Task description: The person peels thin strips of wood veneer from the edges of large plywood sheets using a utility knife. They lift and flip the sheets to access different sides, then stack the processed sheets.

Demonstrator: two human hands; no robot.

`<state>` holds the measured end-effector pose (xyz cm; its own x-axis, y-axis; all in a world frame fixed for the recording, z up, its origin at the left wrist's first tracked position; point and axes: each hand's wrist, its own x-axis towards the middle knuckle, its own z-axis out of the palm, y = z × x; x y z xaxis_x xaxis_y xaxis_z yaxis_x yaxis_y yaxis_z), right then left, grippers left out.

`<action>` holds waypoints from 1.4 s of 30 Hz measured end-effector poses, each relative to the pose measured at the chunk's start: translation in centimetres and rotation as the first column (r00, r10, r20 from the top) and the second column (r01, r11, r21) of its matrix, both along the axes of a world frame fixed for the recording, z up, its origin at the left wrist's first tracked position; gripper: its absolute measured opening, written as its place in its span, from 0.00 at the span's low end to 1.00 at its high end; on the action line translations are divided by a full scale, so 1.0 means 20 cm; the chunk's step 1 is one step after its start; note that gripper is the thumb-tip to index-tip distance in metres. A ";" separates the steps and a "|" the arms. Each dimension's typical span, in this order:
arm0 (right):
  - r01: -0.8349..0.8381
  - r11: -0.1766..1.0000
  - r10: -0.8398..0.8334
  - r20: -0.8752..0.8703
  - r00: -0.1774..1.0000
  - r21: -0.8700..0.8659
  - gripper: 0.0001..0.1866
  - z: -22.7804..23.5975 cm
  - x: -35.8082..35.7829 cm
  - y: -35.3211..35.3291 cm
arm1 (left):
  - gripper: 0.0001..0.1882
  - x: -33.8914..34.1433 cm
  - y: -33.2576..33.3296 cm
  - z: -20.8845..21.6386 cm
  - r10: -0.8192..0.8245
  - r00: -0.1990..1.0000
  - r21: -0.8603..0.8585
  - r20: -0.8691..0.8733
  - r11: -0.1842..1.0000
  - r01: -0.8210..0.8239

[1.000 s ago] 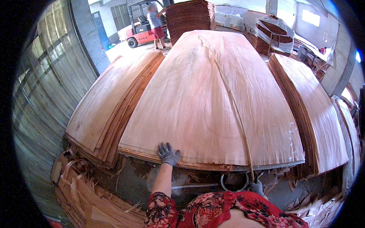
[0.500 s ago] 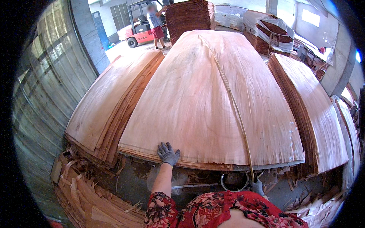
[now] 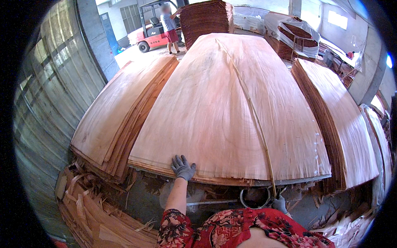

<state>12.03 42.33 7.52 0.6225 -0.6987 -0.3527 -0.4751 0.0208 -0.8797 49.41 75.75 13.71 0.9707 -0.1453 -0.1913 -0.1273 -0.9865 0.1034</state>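
Observation:
A large pale sheet of wood veneer (image 3: 215,111) tops the middle stack in front of me. My left hand (image 3: 183,167), in a grey glove, lies flat on its near edge with the fingers spread. A long thin wooden stick (image 3: 253,109) runs lengthwise over the sheet, its near end passing beyond the front edge. At that end my grey-gloved right hand (image 3: 280,203) is closed around the stick, low beside my body; its fingers are partly hidden. Left of this hand is a round metal ring (image 3: 255,198), below the sheet's edge.
Veneer stacks stand to the left (image 3: 111,111) and right (image 3: 343,120). Loose veneer scraps (image 3: 103,215) heap at the lower left. Far back, a person (image 3: 168,27) stands between a red forklift (image 3: 151,37) and a tall dark veneer stack (image 3: 206,22). A corrugated wall (image 3: 53,95) closes the left.

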 end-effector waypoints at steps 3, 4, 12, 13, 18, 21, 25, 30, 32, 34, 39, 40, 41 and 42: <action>0.011 1.000 -0.011 0.010 1.000 -0.005 0.11 -0.11 -0.04 -0.05 | 0.45 0.00 -0.03 0.01 -0.014 1.000 -0.003 0.010 1.000 0.014; 0.011 1.000 -0.011 -0.007 1.000 -0.007 0.11 -0.11 -0.03 -0.05 | 0.45 0.00 -0.02 0.00 -0.015 1.000 -0.003 0.013 1.000 0.015; 0.028 0.999 -0.030 0.052 0.998 0.036 0.10 -0.09 0.00 -0.02 | 0.45 0.01 0.00 0.00 -0.011 1.000 0.001 0.023 1.000 0.011; 0.020 0.999 -0.018 0.047 0.999 -0.029 0.11 -0.11 -0.02 -0.03 | 0.45 0.00 0.00 -0.01 -0.024 0.999 0.008 0.028 1.000 0.024; 0.102 0.994 -0.103 -0.042 0.994 -0.042 0.13 0.07 0.00 -0.01 | 0.44 0.01 -0.01 0.00 -0.042 0.998 0.006 0.039 0.999 0.042; 0.139 0.987 -0.129 0.115 0.985 -0.082 0.11 0.11 -0.04 -0.04 | 0.44 0.00 -0.01 0.00 -0.031 0.999 -0.017 0.031 0.999 0.032; 0.096 0.961 -0.108 0.030 0.994 0.260 0.05 0.40 0.02 -0.07 | 0.44 -0.02 0.02 -0.05 -0.025 0.998 0.015 0.057 1.000 0.024; 0.046 0.889 -0.094 0.083 0.992 0.456 0.06 0.46 0.12 -0.14 | 0.48 0.03 0.06 0.01 -0.032 0.999 -0.117 -0.020 0.993 0.029; 0.063 0.895 -0.106 0.072 0.992 0.441 0.07 0.41 0.09 -0.16 | 0.48 -0.03 0.08 -0.01 0.105 0.994 -0.294 0.039 0.952 -0.089; 0.053 0.881 -0.102 0.078 0.992 0.471 0.10 0.38 0.01 -0.16 | 0.49 -0.08 0.14 -0.03 0.204 0.954 -0.345 0.218 0.931 -0.120; 0.047 0.862 -0.088 0.058 0.994 0.505 0.08 0.31 -0.05 -0.14 | 0.48 0.00 0.52 -0.12 0.459 0.849 -0.573 0.260 0.781 -0.247; 0.014 0.847 -0.052 0.058 0.997 0.532 0.08 0.29 -0.04 -0.14 | 0.48 0.04 0.69 -0.18 0.496 0.813 -0.577 0.306 0.775 -0.256; 0.013 0.842 -0.051 0.057 0.997 0.540 0.09 0.28 -0.04 -0.14 | 0.45 0.08 0.74 -0.22 0.487 0.820 -0.591 0.301 0.770 -0.240; 0.026 0.872 -0.043 0.025 0.999 0.488 0.09 0.28 -0.04 -0.14 | 0.42 0.10 0.81 -0.23 0.483 0.822 -0.598 0.301 0.768 -0.232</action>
